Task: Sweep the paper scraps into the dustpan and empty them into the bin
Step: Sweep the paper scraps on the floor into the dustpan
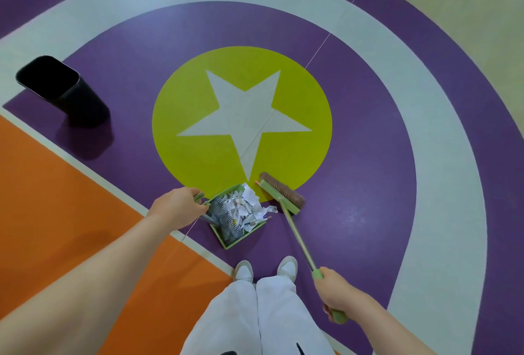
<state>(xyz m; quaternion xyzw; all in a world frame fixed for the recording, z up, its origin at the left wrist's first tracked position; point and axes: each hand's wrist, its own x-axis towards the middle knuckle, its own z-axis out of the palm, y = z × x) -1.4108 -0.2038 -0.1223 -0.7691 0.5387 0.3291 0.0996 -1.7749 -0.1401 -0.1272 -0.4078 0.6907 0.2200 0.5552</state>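
Scraps (243,207) are heaped in the green dustpan (226,244), which sits on the purple floor (354,156) just ahead of the shoes (243,271); a few scraps lie at or just past the pan's open lip, beside the broom (282,193); the pan's handle is gripped by the left hand (177,207), fingers curled round it, and the broom's handle is held in the closed right hand (336,289); the bin (61,90) stands well apart, up and to the left. The pile is loose and high — if the pan is lifted lip-down or swung quickly toward the bin, scraps would likely slide out; the stragglers at the lip may be left behind unless one more stroke is made; the bin's mouth looks narrow — a hurried tip could scatter paper round it.
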